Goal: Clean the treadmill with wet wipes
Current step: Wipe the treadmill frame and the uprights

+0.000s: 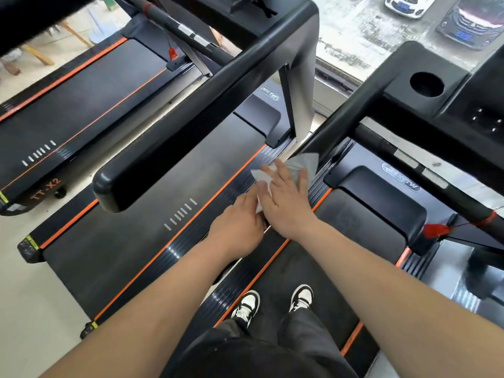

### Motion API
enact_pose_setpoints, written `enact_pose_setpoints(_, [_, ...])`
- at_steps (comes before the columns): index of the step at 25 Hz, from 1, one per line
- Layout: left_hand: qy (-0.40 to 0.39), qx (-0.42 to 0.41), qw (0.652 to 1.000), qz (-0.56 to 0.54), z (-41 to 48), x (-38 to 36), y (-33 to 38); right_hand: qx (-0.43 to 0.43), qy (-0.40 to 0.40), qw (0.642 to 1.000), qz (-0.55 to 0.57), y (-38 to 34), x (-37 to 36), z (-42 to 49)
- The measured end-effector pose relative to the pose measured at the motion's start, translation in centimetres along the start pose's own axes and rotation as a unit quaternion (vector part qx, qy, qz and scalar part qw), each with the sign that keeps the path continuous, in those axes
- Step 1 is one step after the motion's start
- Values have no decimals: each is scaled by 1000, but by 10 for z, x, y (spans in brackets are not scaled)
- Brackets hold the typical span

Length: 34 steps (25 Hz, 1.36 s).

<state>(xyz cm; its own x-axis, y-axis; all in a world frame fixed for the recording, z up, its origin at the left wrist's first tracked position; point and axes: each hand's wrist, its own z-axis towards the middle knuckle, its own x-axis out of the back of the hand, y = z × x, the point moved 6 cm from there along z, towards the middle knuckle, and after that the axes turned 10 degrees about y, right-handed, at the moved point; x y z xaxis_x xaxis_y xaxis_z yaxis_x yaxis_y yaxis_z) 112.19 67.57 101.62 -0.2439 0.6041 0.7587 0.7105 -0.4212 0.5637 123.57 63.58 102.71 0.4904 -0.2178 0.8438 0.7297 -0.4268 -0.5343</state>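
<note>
Where the treadmill side rail [174,255] runs beneath both hands, the right hand [286,203] lies flat, fingers straight, pressing the wet wipe [302,160] down; the left hand [237,225] adjoins the wipe's near corner, grasp indeterminable

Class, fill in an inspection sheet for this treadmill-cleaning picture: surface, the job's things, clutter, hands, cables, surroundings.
Surface: glossy black ribbed side rail with an orange stripe along it.
Job's things: white wet wipe spread on the rail near its front end.
Clutter: nothing seen.
Hands: right hand flat on the wipe, fingers straight and spread; left hand beside it at the wipe's near corner, grip unclear.
Cables: red safety clip, tethered, right of the hands.
Surroundings: another treadmill at far left; parked cars outside, top right; the person's shoes stand on a treadmill belt.
</note>
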Motion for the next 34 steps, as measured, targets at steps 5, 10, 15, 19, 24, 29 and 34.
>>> enact_pose_setpoints(5, [57,-1,978,200,26,-17,46,26,-17,992,-121,80,47,39])
enact_pose_setpoints(10, [68,60,982,167,60,-18,72,60,-67,982,-166,116,82,80])
enact_pose_setpoints(15, [116,60,973,191,85,-26,93,109,-96,964,-222,129,88,105])
enact_pose_setpoints(19, [138,30,969,200,113,-30,119,121,-101,965,-209,146,105,139])
enact_pose_setpoints(24, [91,8,981,169,172,-34,151,149,-41,960,-233,171,125,177])
enact_pose_setpoints(29, [-77,-12,993,-89,216,-32,158,107,81,980,-148,174,124,169])
enact_pose_setpoints(34, [-170,119,952,-225,232,-41,130,-203,170,904,335,154,87,66])
